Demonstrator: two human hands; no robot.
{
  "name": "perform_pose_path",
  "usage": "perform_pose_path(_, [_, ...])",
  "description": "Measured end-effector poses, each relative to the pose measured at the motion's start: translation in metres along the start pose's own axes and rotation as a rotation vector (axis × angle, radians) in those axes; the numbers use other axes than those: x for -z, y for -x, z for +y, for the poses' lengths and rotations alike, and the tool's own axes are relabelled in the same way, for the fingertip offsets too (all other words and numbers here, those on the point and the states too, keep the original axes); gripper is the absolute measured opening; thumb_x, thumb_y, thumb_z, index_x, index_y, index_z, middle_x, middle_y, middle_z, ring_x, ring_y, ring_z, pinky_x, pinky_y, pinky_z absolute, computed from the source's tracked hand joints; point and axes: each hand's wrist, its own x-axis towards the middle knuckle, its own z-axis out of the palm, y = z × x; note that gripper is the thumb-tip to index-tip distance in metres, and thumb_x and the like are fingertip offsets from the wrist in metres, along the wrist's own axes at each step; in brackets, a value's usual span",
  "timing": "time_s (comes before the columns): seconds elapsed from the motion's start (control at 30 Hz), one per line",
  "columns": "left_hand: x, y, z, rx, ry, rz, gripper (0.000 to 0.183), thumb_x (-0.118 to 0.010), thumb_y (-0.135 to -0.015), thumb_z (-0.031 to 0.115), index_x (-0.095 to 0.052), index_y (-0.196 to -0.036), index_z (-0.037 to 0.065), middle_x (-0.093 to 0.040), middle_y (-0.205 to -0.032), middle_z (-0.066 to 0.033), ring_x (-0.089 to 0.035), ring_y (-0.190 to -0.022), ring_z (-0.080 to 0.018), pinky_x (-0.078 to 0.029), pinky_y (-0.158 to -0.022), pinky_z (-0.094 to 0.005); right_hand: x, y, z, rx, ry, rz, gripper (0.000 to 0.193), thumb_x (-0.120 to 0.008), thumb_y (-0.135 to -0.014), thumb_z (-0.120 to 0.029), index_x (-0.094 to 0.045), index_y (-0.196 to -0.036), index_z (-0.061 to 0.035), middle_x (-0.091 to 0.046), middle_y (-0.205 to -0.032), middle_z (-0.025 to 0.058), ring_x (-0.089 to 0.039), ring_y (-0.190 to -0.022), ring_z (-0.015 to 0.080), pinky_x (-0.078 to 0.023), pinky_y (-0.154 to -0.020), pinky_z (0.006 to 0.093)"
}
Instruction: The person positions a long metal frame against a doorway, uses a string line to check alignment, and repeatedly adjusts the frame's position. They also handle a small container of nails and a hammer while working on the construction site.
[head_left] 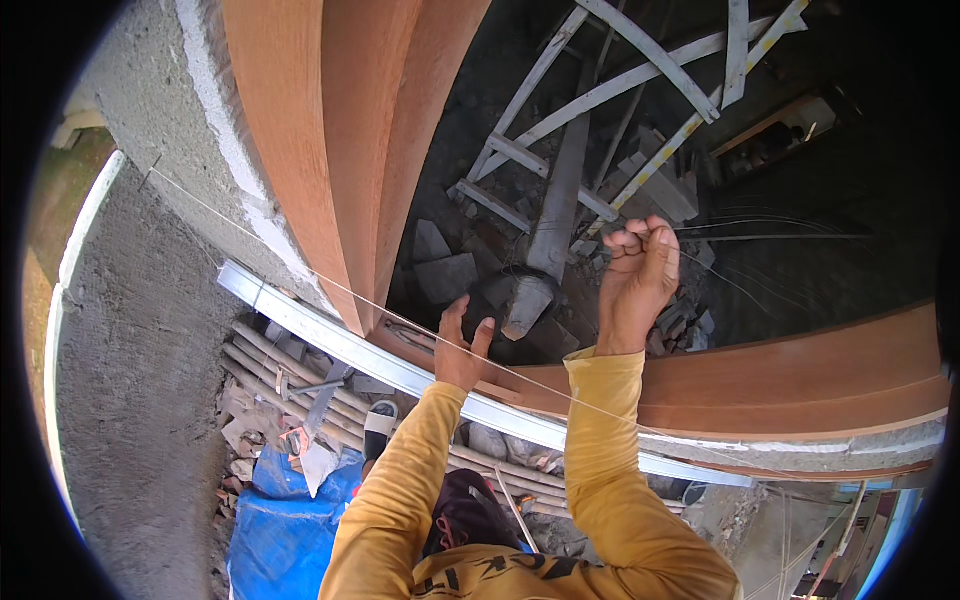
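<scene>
My right hand is raised over the wooden window frame's lower member, its fingers curled and pinched together. Thin pale strands of wire or line trail out to the right from its fingertips. Lower and to the left, my left hand is at the inner edge of the frame, thumb and fingers apart, with nothing visible in its grasp. A taut white string slants from a nail in the grey wall down to the right, crossing at my left hand. Whether the hand touches it I cannot tell.
A long white metal bar runs below the frame, above bamboo poles and a blue tarp. Beyond the opening are white-painted wooden framing, a timber beam and rubble. Rough plastered wall lies left.
</scene>
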Motion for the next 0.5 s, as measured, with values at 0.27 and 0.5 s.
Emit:
perform_pose_path(0.27, [0.056,-0.006,0.039,-0.28,-0.453,0.154,0.037,-0.062,-0.084,0.024,-0.053,-0.112,0.002,-0.058,-0.108,-0.0185,-0.05,-0.107,-0.0377,-0.036,-0.093,-0.0454,-0.007,0.11,0.014,-0.582,-0.155,-0.191,0.022,-0.045,-0.096,-0.021,-0.054,-0.098,-0.0007,-0.061,-0.089,0.0117,-0.064,-0.074,0.0185,-0.053,-0.071,0.0304])
perform_pose_path(0.5, [0.094,0.059,-0.021,-0.131,-0.359,-0.311,0.024,-0.05,-0.091,0.029,-0.057,-0.091,0.006,-0.06,-0.076,-0.0175,-0.057,-0.069,-0.0391,-0.044,-0.065,-0.0476,0.045,0.196,-0.047,-1.086,0.239,-0.585,0.032,-0.044,-0.096,-0.022,-0.054,-0.114,0.0032,-0.059,-0.112,0.0094,-0.055,-0.107,0.0153,-0.043,-0.094,0.0285])
